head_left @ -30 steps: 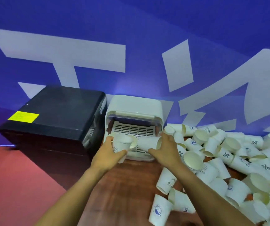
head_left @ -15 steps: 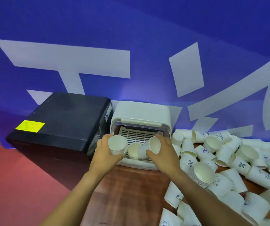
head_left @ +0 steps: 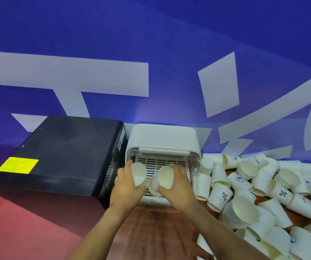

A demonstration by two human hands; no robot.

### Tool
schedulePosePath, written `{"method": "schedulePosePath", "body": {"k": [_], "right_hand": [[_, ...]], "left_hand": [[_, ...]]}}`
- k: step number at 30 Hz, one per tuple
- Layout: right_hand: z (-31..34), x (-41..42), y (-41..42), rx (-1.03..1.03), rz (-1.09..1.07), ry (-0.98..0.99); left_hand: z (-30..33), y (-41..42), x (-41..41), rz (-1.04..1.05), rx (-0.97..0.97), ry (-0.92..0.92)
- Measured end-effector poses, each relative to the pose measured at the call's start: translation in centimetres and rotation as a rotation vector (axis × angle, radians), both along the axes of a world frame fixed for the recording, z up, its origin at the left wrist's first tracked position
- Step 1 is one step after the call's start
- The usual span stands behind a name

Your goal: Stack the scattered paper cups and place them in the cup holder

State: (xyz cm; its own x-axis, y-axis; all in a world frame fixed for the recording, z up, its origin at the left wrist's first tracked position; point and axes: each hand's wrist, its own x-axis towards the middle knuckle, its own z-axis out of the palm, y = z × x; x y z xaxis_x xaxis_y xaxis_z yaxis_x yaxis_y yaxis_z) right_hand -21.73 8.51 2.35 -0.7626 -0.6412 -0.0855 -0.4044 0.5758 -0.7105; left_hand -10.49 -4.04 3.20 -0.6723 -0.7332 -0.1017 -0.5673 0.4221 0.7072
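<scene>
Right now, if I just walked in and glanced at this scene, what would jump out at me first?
Probably the big heap of white paper cups strewn over the wooden table on the right. Next, the two hands in the middle: the left hand and the right hand each grip a cup at the open front of the white cup holder. A black box with a yellow label sits to its left.

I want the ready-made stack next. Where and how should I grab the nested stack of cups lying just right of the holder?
Wrap fingers round the nested stack at its side wall, from above. It lies tilted with its mouth toward the camera, so the wall is exposed.
</scene>
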Motion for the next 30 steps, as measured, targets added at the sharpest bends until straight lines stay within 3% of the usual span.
{"method": "schedulePosePath", "body": {"k": [18, 24, 30], "right_hand": [[-4.4, -0.6, -2.0, 0.24, 0.085, 0.071], [-4.1, -0.8, -0.8, 0.22, 0.084, 0.067], [-2.3, -0.4, 3.9, 0.124, 0.07, -0.002]], "left_hand": [[-5.6, -2.1, -1.9, -0.122, -0.091, -0.366], [-4.7, -1.4, -1.3, -0.193, -0.135, -0.32], [-2.6, 1.3, 1.2, -0.303, -0.178, -0.039]]}}
